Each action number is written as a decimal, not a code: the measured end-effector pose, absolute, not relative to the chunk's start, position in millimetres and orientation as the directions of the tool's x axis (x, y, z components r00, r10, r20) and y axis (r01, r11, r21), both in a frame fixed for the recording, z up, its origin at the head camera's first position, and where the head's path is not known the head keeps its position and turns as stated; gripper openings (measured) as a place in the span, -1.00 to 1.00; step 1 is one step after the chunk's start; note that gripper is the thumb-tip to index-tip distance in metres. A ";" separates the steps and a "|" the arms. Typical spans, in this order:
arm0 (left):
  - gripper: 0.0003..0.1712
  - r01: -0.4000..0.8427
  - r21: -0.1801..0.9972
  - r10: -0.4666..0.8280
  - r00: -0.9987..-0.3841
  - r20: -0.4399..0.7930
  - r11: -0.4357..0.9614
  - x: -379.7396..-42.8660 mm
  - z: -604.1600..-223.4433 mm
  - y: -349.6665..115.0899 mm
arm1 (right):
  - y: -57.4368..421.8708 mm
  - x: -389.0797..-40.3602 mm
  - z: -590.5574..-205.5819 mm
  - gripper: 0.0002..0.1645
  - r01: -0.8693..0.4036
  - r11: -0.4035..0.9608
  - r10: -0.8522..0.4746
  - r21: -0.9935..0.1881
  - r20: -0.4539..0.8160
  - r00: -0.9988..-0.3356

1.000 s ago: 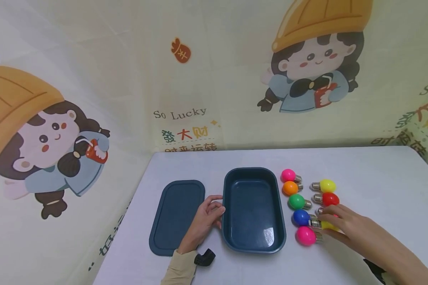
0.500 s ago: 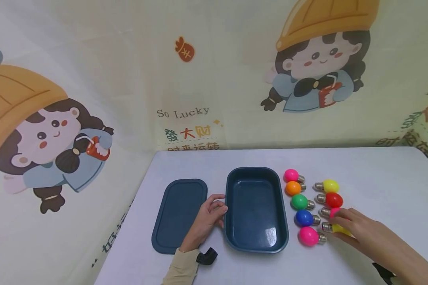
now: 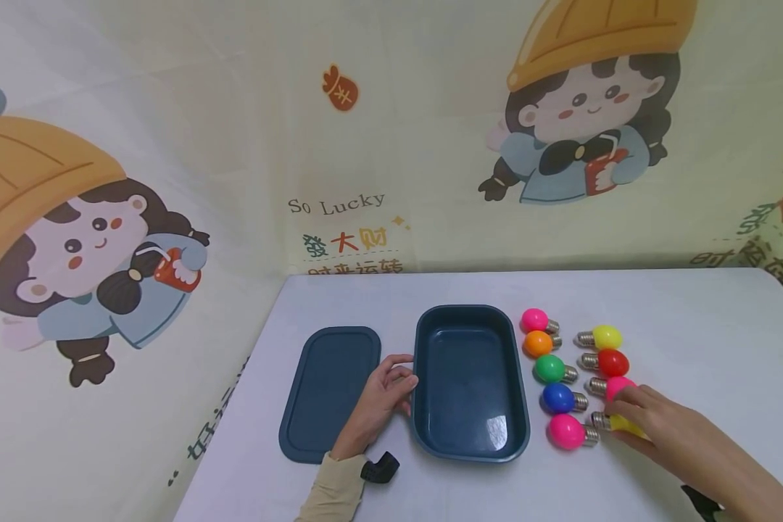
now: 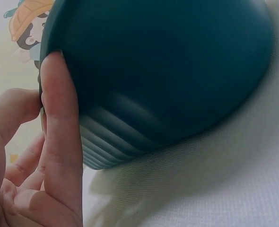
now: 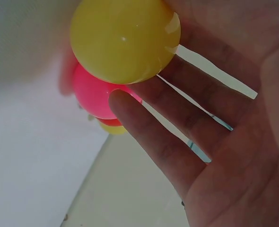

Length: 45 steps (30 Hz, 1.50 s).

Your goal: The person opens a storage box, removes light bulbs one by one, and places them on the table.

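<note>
My right hand (image 3: 675,435) pinches a yellow light bulb (image 3: 624,425) with thumb and fingers. This bulb lies on the table, metal base to the left, nearest me in the right-hand column. In the right wrist view the yellow bulb (image 5: 123,42) sits between thumb and fingers, with a pink bulb (image 5: 94,92) behind it. Beyond it, in the head view, lie a pink bulb (image 3: 620,387), a red bulb (image 3: 613,362) and another yellow bulb (image 3: 607,336). My left hand (image 3: 378,406) grips the left rim of a dark blue box (image 3: 471,391); its fingers touch the wall (image 4: 153,71).
A second bulb column, bases rightward, stands beside the box: pink (image 3: 534,320), orange (image 3: 537,344), green (image 3: 549,368), blue (image 3: 557,398) and pink (image 3: 566,432). A dark blue lid (image 3: 329,395) lies left of the box on the white table (image 3: 705,326). A printed cloth (image 3: 431,145) hangs behind.
My right hand has drawn the yellow bulb rightward, away from the blue bulb and under the pink one. The pink bulb shows more now. My left hand stays at the box.
</note>
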<state>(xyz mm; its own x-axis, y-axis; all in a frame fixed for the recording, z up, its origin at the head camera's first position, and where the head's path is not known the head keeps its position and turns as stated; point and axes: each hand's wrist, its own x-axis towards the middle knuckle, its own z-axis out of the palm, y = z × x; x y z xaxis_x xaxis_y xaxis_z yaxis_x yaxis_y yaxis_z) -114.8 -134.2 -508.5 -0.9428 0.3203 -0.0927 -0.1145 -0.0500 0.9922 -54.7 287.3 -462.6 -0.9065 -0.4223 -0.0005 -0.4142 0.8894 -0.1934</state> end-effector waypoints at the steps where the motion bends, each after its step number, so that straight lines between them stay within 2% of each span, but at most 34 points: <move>1: -0.47 -0.115 0.992 0.320 -0.943 -0.094 -0.049 -114.8 -508.4 -134.1 | 287.4 -54.7 -463.1 -0.56 -0.418 0.888 -0.426 -0.193 0.000 -0.905; 27: -0.48 -0.104 0.994 0.323 -0.942 -0.085 -0.044 -115.7 -508.5 -134.5 | 289.2 -52.4 -463.0 -0.53 -0.464 0.869 -0.457 -0.173 0.079 -0.886; 45: -0.48 -0.104 0.993 0.311 -0.947 -0.085 -0.047 -113.6 -506.3 -135.9 | 277.3 -57.0 -450.9 -0.49 -0.419 0.889 -0.426 -0.186 0.000 -0.905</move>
